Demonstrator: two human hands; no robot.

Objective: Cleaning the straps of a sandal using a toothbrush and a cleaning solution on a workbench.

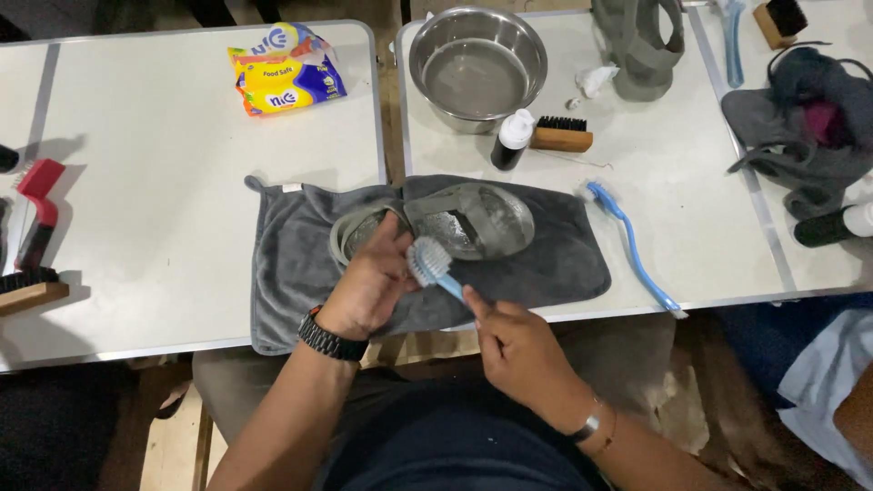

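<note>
1. Nearest the camera, the right hand [518, 350] has its fingers clamped on a small blue brush [435, 268], bristle head raised toward the shoe.
2. The left hand [368, 289] has its fingers pressed together on the grey shoe [455, 223], seemingly steadying it.
3. The shoe lies on a grey towel [291, 264], likely to catch drips, across two worktops [164, 182].
4. The left fingers hide part of the shoe; a steel bowl [477, 64] stands behind.
</note>
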